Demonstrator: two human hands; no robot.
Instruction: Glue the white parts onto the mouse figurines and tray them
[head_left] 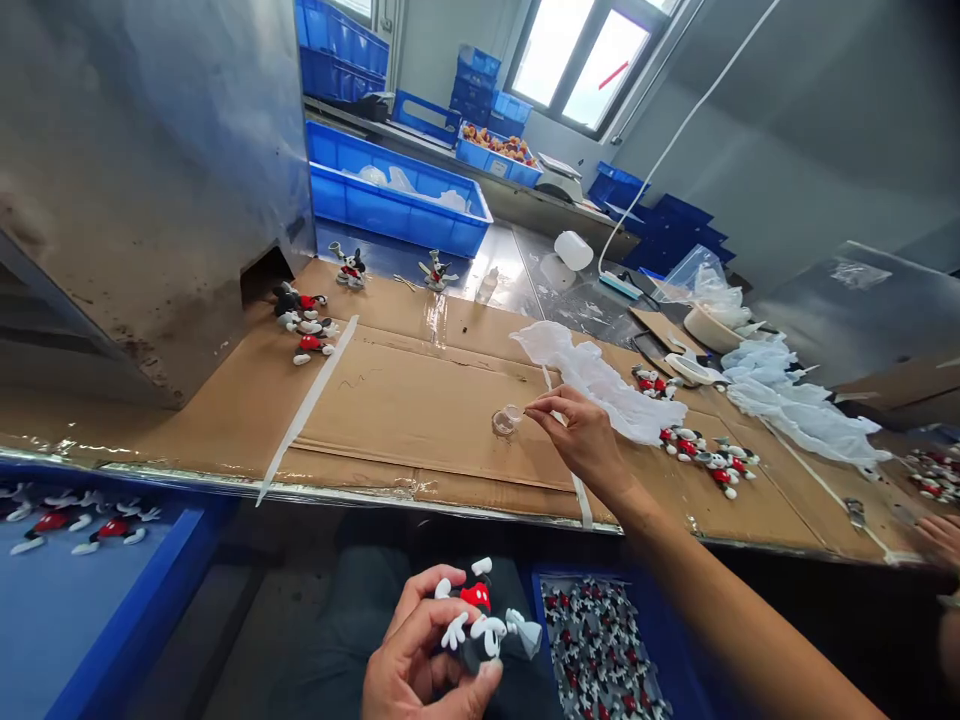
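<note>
Low over my lap, my left hand [431, 650] grips a cartoon mouse figurine [478, 600] with red shorts, white hands and a grey cone-shaped part. It is tilted, and my fingers cover some of it. My right hand [581, 435] is pinched above the cardboard-covered bench, fingertips just right of a small clear dish [504, 420]. Whatever thin thing they hold is too small to make out. A crumpled white cloth [600, 375] lies beyond that hand. More mouse figurines [709, 455] lie to its right.
Mouse figurines [309, 325] sit by the metal housing [150, 180] at left. Two others stand farther back near a small bottle [487, 285]. Blue bins [397, 215] line the rear. A blue crate [540, 620] of small parts is below right; another person's hand [941, 535] shows at far right.
</note>
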